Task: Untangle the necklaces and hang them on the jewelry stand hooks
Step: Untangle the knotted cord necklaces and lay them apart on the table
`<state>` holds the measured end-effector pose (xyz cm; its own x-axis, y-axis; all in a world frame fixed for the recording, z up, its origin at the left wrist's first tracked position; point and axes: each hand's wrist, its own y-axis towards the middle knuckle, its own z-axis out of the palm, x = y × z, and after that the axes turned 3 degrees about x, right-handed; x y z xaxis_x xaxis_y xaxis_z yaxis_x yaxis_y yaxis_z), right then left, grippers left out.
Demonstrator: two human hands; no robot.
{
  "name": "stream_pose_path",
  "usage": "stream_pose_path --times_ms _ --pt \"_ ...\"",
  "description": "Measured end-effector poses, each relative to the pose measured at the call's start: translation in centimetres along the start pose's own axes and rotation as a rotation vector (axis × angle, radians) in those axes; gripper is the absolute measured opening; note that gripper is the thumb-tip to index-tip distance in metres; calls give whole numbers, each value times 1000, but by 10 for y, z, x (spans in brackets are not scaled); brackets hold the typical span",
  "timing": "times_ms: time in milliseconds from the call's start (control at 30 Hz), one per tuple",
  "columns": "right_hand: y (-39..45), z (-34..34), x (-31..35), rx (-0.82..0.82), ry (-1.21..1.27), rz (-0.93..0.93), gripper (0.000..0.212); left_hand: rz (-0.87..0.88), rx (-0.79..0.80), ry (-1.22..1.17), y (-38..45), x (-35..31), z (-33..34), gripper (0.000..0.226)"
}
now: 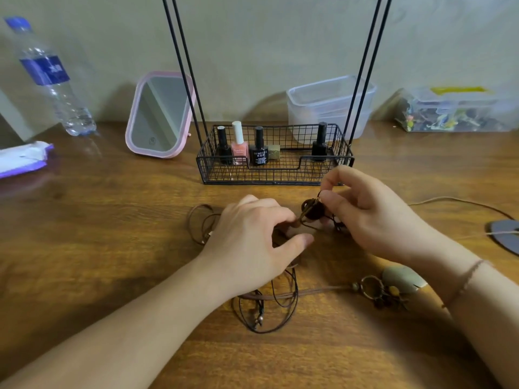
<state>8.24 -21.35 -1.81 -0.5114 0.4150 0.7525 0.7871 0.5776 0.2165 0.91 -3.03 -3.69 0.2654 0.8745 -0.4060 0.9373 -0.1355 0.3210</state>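
A tangle of brown cord necklaces (269, 301) lies on the wooden table in front of the black wire jewelry stand (275, 175). My right hand (368, 211) pinches a dark ring pendant (310, 210) just above the table. My left hand (252, 242) grips the cords beside that pendant, thumb and fingers closed on them. A second pendant with a metal ring, beads and a pale stone (393, 287) rests on the table under my right wrist. The stand's hooks are out of view above the top edge.
The stand's basket holds several nail polish bottles (240, 144). A pink mirror (160, 113), a water bottle (53, 80) and a wipes pack (22, 158) are at the left. Clear plastic boxes (328, 105) stand behind. A grey disc on a cord (505, 234) lies at the right.
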Motion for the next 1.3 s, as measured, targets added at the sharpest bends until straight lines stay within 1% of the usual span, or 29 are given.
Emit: stream_pose_path --times_ms 33,100,267,333,433,567,767,833,900,967,1067,1167,1233,1300 --pt "-1 0 2 -1 99 -3 6 5 -27 -34 1 0 0 44" --pt "-2 -1 7 -10 238 -33 8 17 -89 -100 1 2 -1 36" --pt "-4 -5 16 10 339 -111 16 19 -227 -294 1 -3 -7 21" --pt "-4 -6 17 19 419 -97 15 20 -227 -360 0 -4 -9 11" --pt "-6 -6 20 26 481 -53 14 -19 -187 -487 0 -3 -12 13" --pt "-6 -1 20 65 436 -51 12 -7 -168 -542 -1 -7 -14 12" --pt "-8 -1 21 -35 305 -123 8 45 -138 -543 -2 -8 -15 22" --pt "-10 -2 24 -38 313 -142 11 23 -143 -580 -2 -8 -14 23" --pt "-11 -1 26 -16 348 -140 13 -28 -135 -617 -2 -6 -13 19" --pt "-12 1 27 -4 342 -138 13 -67 -144 -610 -2 -4 -13 17" --pt "-13 -2 29 -50 282 -138 10 -110 -147 -593 -3 -3 -16 24" --pt "-14 -7 29 -95 198 -147 7 -109 -81 -601 -1 -1 -18 26" --pt "-15 -5 27 -59 197 -154 7 -83 -25 -642 -1 0 -18 22" --pt "-15 -2 25 -1 184 -182 6 -87 56 -740 -2 0 -18 20"
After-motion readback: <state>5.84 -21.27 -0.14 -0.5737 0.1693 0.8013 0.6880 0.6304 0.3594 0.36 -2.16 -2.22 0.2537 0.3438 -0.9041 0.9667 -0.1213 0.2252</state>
